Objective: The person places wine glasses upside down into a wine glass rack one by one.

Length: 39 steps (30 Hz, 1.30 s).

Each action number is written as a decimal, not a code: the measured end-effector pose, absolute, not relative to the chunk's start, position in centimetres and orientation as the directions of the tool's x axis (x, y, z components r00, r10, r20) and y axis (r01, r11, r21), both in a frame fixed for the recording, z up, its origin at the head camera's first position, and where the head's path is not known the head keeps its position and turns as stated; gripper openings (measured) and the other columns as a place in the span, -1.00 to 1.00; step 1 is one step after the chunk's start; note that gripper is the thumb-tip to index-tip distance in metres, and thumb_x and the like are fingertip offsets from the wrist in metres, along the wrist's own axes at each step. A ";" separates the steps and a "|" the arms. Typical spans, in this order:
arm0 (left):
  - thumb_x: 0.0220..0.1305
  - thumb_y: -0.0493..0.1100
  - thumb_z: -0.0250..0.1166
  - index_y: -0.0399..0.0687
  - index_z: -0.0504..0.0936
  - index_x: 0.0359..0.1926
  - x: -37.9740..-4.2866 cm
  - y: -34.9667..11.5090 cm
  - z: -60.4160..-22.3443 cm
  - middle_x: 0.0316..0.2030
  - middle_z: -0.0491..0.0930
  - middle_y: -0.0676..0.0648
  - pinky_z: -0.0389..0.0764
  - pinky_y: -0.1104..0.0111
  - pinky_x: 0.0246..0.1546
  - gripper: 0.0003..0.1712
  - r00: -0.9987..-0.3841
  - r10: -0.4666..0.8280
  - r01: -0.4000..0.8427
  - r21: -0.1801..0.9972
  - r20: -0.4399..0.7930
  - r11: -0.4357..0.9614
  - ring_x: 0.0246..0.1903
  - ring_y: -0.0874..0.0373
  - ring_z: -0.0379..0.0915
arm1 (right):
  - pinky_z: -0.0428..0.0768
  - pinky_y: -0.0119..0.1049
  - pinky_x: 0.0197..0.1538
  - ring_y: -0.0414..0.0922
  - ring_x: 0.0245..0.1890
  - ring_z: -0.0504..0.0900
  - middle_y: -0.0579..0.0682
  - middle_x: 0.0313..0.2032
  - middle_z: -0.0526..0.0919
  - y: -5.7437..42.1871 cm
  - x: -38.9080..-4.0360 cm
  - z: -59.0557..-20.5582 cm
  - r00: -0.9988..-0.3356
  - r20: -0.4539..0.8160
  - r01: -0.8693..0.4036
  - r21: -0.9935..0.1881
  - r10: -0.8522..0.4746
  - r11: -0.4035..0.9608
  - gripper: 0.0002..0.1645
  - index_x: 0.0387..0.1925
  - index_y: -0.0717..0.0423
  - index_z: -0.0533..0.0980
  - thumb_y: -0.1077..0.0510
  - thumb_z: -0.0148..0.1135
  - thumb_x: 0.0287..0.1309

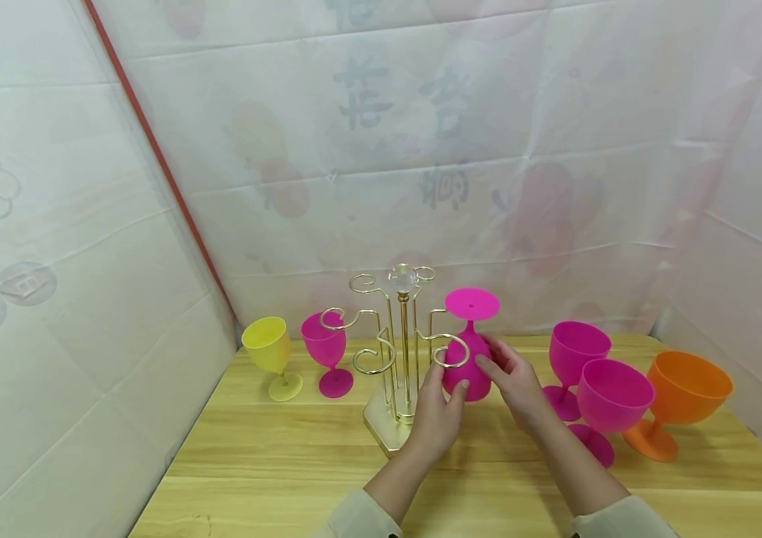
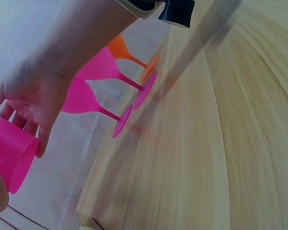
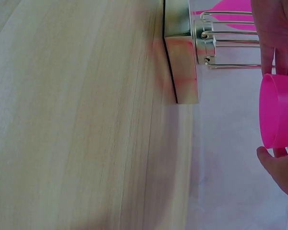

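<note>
Both hands hold a pink plastic goblet (image 1: 467, 368) upside down, its foot on top and its rim facing the table. The left hand (image 1: 438, 411) grips one side of the bowl, thumb toward me; the right hand (image 1: 515, 385) grips the other, fingers behind and thumb in front. The goblet is beside a gold wire rack (image 1: 404, 351), and a front right curled hook (image 1: 455, 351) crosses in front of its bowl. Whether the hook touches the goblet, I cannot tell. In the right wrist view the goblet's open rim (image 3: 269, 112) shows above table level.
A yellow goblet (image 1: 268, 344) and a pink goblet (image 1: 325, 344) stand upright left of the rack. Two pink goblets (image 1: 579, 351) and an orange one (image 1: 689, 388) stand upright at the right. The wooden table (image 1: 273, 478) meets hanging cloth walls behind.
</note>
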<state>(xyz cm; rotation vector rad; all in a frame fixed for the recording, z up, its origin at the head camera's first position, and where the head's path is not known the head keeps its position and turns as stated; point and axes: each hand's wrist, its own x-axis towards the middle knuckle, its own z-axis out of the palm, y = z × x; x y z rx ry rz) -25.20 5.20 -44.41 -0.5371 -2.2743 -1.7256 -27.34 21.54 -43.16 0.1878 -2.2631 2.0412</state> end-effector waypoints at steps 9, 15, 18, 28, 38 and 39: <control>0.39 -0.20 0.20 0.08 0.19 0.47 -25.1 5.2 -44.6 0.35 0.36 0.00 0.31 0.22 0.38 -0.32 -0.905 0.136 0.426 0.866 0.404 0.261 0.37 0.16 0.25 | 0.48 -0.62 0.09 -0.34 0.14 0.41 0.13 0.35 0.31 21.6 -27.3 -43.0 -0.990 0.134 -0.138 -0.986 -0.046 0.089 -0.22 0.49 0.03 0.14 -0.08 0.14 0.37; 0.36 -0.26 0.23 0.07 0.19 0.48 -24.8 5.3 -44.6 0.37 0.35 0.01 0.30 0.25 0.37 -0.27 -0.899 0.113 0.437 0.859 0.423 0.265 0.38 0.17 0.24 | 0.49 -0.60 0.09 -0.35 0.13 0.43 0.13 0.34 0.32 21.6 -27.3 -42.9 -0.989 0.141 -0.145 -0.986 -0.050 0.080 -0.23 0.49 0.04 0.15 -0.06 0.14 0.38; 0.34 -0.29 0.24 0.04 0.21 0.47 -24.6 5.3 -44.7 0.36 0.37 -0.01 0.34 0.28 0.34 -0.27 -0.884 0.097 0.466 0.843 0.458 0.269 0.36 0.16 0.28 | 0.50 -0.59 0.09 -0.34 0.12 0.43 0.13 0.32 0.32 21.6 -27.3 -42.9 -0.988 0.145 -0.149 -0.986 -0.050 0.077 -0.24 0.49 0.05 0.15 -0.05 0.14 0.38; 0.32 -0.34 0.25 -0.01 0.43 0.34 -24.4 5.1 -45.1 0.26 0.49 0.02 0.49 0.29 0.22 -0.43 -0.790 -0.008 0.587 0.760 0.613 0.278 0.26 0.09 0.44 | 0.48 -0.62 0.08 -0.34 0.13 0.41 0.15 0.34 0.31 21.5 -27.2 -43.0 -0.989 0.142 -0.145 -0.986 -0.044 0.079 -0.22 0.50 0.07 0.13 -0.05 0.14 0.38; 0.32 -0.30 0.28 -0.15 0.60 0.02 -22.9 4.3 -44.5 -0.12 0.65 -0.08 0.70 0.39 -0.25 -0.74 -0.691 -0.097 0.701 0.697 0.716 0.151 -0.12 0.08 0.60 | 0.47 -0.62 0.09 -0.38 0.12 0.43 0.14 0.35 0.32 21.5 -27.2 -43.1 -0.989 0.146 -0.149 -0.986 -0.040 0.077 -0.22 0.50 0.03 0.14 -0.07 0.14 0.37; 0.30 -0.31 0.29 -0.16 0.61 -0.02 -22.8 4.0 -44.3 -0.17 0.66 -0.08 0.70 0.41 -0.32 -0.77 -0.687 -0.111 0.704 0.695 0.719 0.144 -0.19 0.08 0.60 | 0.47 -0.63 0.09 -0.39 0.12 0.43 0.14 0.35 0.32 21.5 -27.3 -43.1 -0.988 0.148 -0.150 -0.986 -0.039 0.076 -0.22 0.49 0.03 0.14 -0.08 0.14 0.37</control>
